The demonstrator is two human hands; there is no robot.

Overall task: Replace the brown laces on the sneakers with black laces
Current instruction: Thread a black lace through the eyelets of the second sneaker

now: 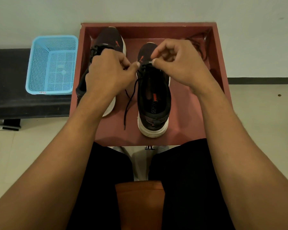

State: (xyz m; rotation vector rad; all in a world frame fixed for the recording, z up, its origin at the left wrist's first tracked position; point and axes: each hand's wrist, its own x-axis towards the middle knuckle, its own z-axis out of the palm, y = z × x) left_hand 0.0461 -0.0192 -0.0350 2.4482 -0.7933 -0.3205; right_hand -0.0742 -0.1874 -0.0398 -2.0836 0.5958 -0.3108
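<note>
Closest in, black-clad thighs (pixel 181 180) frame an orange-brown seat edge (pixel 140 205) at the bottom centre of the frame. Above them a reddish-brown tray (pixel 189 113) stands against the wall, holding two dark sneakers with white soles. Both hands meet over the centre sneaker (pixel 154 100), whose heel points toward the bottom of the frame. The left hand (pixel 106 73) has its fingers curled, thumb and forefinger pinching the black lace (pixel 129 103) near the eyelets. One loose end trails down onto the tray floor, just left of the shoe. The right hand (pixel 176 63) pinches what looks like the lace's other end, though that bit is too small to be sure. The second sneaker (pixel 110 39) lies partly under the left hand, upper left in the tray, with black lacing. Brown laces (pixel 199 45) lie bunched in the tray's upper right corner. A blue mesh basket (pixel 51 65) rests on a dark bench (pixel 8 83) at the left.
</note>
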